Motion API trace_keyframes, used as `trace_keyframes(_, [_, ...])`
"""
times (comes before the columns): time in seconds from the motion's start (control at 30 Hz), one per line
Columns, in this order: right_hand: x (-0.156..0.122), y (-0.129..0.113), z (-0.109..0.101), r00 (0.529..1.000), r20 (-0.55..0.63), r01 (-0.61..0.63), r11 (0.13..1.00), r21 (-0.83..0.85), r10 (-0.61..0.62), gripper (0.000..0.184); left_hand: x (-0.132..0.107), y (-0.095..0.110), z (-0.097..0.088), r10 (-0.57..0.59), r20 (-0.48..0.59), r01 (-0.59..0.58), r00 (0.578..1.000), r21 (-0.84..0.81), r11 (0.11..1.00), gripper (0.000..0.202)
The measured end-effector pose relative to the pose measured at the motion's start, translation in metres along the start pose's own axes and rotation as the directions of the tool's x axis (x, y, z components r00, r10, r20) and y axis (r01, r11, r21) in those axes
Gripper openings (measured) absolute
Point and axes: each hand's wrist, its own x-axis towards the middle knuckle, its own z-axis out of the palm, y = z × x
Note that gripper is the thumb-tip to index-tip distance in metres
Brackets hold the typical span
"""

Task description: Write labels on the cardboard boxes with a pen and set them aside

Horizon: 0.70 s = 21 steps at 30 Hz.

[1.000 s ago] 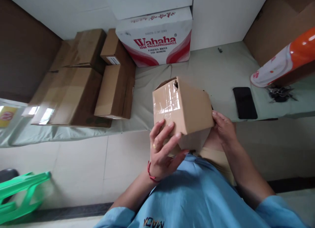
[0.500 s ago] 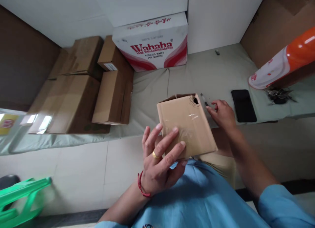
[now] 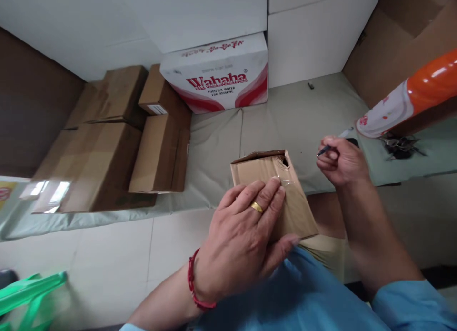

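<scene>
A small brown cardboard box [image 3: 296, 205] with a torn hole at its upper right corner sits tilted in front of my body. My left hand [image 3: 246, 226] lies flat across its top, fingers stretched out and thumb along the lower edge; a gold ring and a red bracelet show on it. To the right of the box, my right hand [image 3: 339, 160] is closed around a pen [image 3: 324, 150], whose dark tip points left and whose pale end sticks out behind. A black phone [image 3: 353, 142] is mostly hidden behind that hand.
Brown cartons [image 3: 103, 159] stand on the cloth-covered surface [image 3: 214, 164] at left, beside a white Wahaha water carton [image 3: 221, 78]. An orange and white cylinder [image 3: 403, 100] and keys [image 3: 402, 146] are at right. A green plastic stool [image 3: 32, 293] stands on the floor.
My right hand has picked up the pen from the cloth and moved right with it, now covering most of the phone. My left hand has slid further over the top of the box.
</scene>
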Motion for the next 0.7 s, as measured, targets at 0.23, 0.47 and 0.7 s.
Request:
trace_keyframes(0.23, [-0.051, -0.058, 0.031, 0.984, 0.066, 0.144, 0.956, 0.254, -0.165, 0.021, 0.013, 0.005, 0.005, -0.020, 0.013, 0.021, 1.000, -0.111, 0.994, 0.072])
trace_keyframes(0.47, [-0.075, -0.061, 0.053, 0.913, 0.123, 0.399, 0.914, -0.075, -0.389, 0.022, 0.011, 0.003, 0.016, 0.038, -0.008, -0.039, 0.999, -0.160, 0.986, 0.071])
trace_keyframes(0.7, [-0.073, -0.049, 0.072, 0.845, 0.032, 0.514, 0.794, -0.325, -0.534, 0.027, 0.010, 0.004, 0.022, -0.001, -0.018, -0.001, 1.000, -0.090, 0.996, 0.093])
